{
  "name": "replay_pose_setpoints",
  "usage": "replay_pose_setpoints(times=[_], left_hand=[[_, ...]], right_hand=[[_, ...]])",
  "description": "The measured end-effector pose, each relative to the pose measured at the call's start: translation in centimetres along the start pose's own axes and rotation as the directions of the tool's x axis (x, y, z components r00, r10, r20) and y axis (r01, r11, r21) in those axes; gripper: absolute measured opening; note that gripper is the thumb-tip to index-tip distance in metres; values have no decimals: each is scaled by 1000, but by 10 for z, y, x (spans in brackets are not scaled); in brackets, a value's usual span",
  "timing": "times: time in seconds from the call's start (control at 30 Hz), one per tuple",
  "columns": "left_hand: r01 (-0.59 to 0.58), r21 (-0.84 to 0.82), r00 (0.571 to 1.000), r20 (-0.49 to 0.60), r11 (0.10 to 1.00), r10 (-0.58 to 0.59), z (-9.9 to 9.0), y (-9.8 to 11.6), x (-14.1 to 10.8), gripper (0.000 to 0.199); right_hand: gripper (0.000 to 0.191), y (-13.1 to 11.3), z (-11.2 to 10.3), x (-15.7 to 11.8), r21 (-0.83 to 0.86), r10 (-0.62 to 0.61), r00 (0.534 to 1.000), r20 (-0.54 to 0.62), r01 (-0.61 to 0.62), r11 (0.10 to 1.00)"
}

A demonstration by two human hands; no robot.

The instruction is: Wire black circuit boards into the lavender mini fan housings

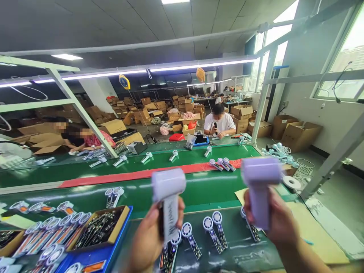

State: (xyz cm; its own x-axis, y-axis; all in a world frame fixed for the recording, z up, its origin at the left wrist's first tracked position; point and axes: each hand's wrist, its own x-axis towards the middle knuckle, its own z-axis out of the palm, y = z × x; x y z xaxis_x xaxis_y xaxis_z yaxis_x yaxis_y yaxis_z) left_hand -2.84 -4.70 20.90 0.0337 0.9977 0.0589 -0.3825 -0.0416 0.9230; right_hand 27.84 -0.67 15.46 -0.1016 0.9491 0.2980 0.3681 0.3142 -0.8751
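Note:
My left hand point(149, 235) is closed round the handle of a pale lavender handheld fan point(169, 184), held upright above the bench; dark print shows on its handle. Another lavender handheld fan point(261, 174) stands upright in my right hand point(280, 218), its fingers wrapped round the handle; this fan is slightly blurred. Below and between my hands lie several opened fans with bare circuit boards, such as one fan half point(208, 223) and another fan half point(187, 229). One more opened fan point(254, 233) lies partly hidden behind my right hand.
A blue tray point(113, 242) at left bears a cardboard box point(123, 220) of small dark parts, beside rows of fan halves point(57, 227). A green conveyor point(196, 189) with a red strip point(136, 174) crosses ahead. A co-worker point(220, 123) sits opposite. Metal posts point(330, 170) frame the bench.

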Motion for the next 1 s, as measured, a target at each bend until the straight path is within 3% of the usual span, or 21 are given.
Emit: replay_pose_setpoints(times=[0.07, 0.1, 0.17, 0.27, 0.43, 0.73, 0.93, 1.0], left_hand=[[71, -95, 997, -3, 993, -72, 27, -32, 21, 44], [102, -121, 994, -32, 987, -107, 39, -49, 29, 44], [106, -133, 986, -118, 986, -122, 54, -78, 38, 50], [116, -125, 986, -106, 985, -129, 59, -104, 42, 62], [95, -119, 994, -46, 988, -101, 51, -110, 46, 75], [132, -161, 991, -1, 978, -134, 35, -114, 57, 66], [242, -98, 970, 13, 965, -242, 28, -116, 59, 80], [250, -36, 968, -9, 967, -251, 22, -120, 59, 82]], right_hand=[[51, -14, 16, 4, 330, 60, 998, 33, -67, 942], [49, -18, 27, 7, 495, 95, 994, 46, -106, 863], [48, -20, 50, 13, 632, 173, 985, 29, -152, 760], [57, -15, 74, 16, 699, 207, 978, 23, -164, 696], [59, -8, 88, 14, 734, 174, 984, -28, -98, 672], [51, -5, 100, 15, 710, 168, 982, -82, -61, 702], [54, -9, 107, 12, 680, 185, 975, -120, -56, 731], [64, -8, 111, 5, 671, 150, 981, -126, -27, 741]])
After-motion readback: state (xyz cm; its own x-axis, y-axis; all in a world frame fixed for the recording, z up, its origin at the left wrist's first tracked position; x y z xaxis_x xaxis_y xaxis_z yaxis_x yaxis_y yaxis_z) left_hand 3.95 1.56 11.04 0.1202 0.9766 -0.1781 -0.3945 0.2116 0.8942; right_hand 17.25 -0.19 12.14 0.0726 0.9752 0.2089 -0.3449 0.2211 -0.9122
